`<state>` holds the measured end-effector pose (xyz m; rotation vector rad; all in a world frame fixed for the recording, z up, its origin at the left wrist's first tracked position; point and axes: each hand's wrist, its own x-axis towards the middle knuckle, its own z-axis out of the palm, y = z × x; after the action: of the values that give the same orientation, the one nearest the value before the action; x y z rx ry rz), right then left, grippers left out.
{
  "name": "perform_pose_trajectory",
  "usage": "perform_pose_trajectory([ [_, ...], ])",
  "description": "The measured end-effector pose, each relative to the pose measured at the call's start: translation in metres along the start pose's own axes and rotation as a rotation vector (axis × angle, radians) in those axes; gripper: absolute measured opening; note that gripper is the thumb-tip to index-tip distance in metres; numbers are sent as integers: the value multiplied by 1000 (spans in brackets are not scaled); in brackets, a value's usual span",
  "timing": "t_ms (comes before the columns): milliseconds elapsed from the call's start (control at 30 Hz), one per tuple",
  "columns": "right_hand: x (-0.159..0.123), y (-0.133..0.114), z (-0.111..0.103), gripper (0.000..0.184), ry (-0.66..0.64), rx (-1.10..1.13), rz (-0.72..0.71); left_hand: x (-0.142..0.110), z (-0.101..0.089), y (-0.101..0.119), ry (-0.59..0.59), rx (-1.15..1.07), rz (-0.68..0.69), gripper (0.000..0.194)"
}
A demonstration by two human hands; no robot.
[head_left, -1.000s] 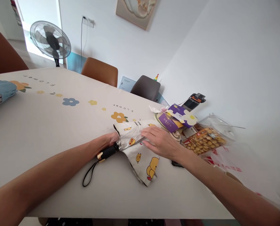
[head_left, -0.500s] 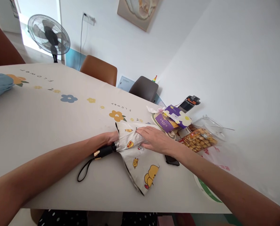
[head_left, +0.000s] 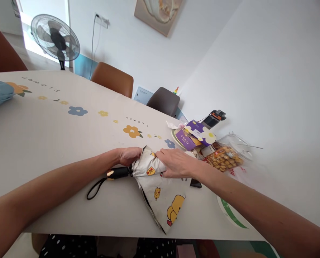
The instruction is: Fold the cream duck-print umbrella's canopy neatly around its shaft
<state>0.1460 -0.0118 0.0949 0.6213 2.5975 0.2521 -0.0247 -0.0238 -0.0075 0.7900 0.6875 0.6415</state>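
A: Where does the umbrella lie?

B: The part-folded white umbrella (head_left: 149, 181), printed with yellow cartoon figures, rests on a flower-patterned table (head_left: 76, 218), right of the middle and close to the near edge. Its black handle (head_left: 120, 173) points toward the left edge, the strap (head_left: 95, 190) looped loose.

A: And the hands?

B: The person's right hand (head_left: 177, 163) lies across the canopy (head_left: 161, 197), fingers close together and curled, apparently pinching a fold. The left hand (head_left: 130, 156) reaches under the fabric's rim beside the handle; its fingertips are hidden, so I cannot tell whether they grip or spread.

A: Why from both sides?

B: Probably because the fabric is slack. One loose corner juts toward the near edge, and two hands would check any sliding, while the tabletop seems to carry the weight.

A: The clutter?

B: A purple box (head_left: 186, 139) and a clear packet of brown snacks (head_left: 224, 157) crowd the right side, seemingly set aside. A dark phone (head_left: 195, 184) sits just beside the canopy; a pale-blue bundle (head_left: 0, 92) lies by the left edge.
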Motion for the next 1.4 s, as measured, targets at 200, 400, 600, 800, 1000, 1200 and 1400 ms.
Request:
perform_pose_trajectory([
  [200, -11, 2, -1, 24, -96, 84, 79, -7, 6, 26, 365, 527, 310, 31],
  [400, -12, 2, -14, 29, -145, 183, 77, -14, 51, 16, 202, 812, 387, 78],
  [600, -8, -3, -22, 37, -173, 170, 142, -18, 44, 15, 13, 899, 305, 58],
  [800, -11, 22, -22, 40, 37, 246, 289, -11, 14, 8, -14, 476, 57, 41],
  [1000, -32, 78, 23, 34, 628, 657, 574, -3, -25, 0, -16, -254, -50, 43],
  [1200, -15, 55, 93, 32, 581, 1275, 427, -2, -30, -1, 17, -320, -56, 43],
  [1400, 1, 20, 102, 36, 414, 933, 279, -3, -17, -4, -62, -334, -61, 48],
])
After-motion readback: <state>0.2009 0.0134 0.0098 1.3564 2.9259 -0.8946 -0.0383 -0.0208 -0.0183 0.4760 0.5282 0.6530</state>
